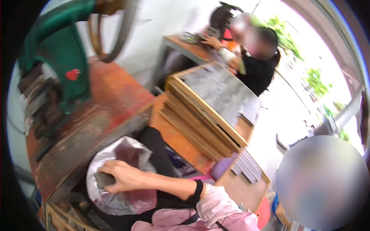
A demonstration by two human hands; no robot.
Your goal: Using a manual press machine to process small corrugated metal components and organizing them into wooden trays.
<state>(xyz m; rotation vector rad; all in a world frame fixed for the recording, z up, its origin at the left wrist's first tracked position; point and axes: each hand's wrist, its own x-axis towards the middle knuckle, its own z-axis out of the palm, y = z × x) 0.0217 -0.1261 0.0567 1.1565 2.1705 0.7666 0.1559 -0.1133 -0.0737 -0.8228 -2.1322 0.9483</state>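
My right hand (122,178) reaches in from the lower right, its wrist in a dark band below a pink sleeve. Its fingers and thumb are closed on a small dark grey piece with a rough-looking face (104,179); blur hides its exact kind. The hand is over the mouth of a silvery-pink plastic bag (133,148), which sits open against my black-clad legs. What lies deep in the bag cannot be made out. My left hand is out of view.
Left stands a green hand press (63,65) with a large wheel (111,50) on a worn red bench (115,88). Stacked wooden trays (204,119) hold grey strips (216,86). A lower tray (239,188) holds grey bars (246,167). A co-worker (254,73) works at another bench.
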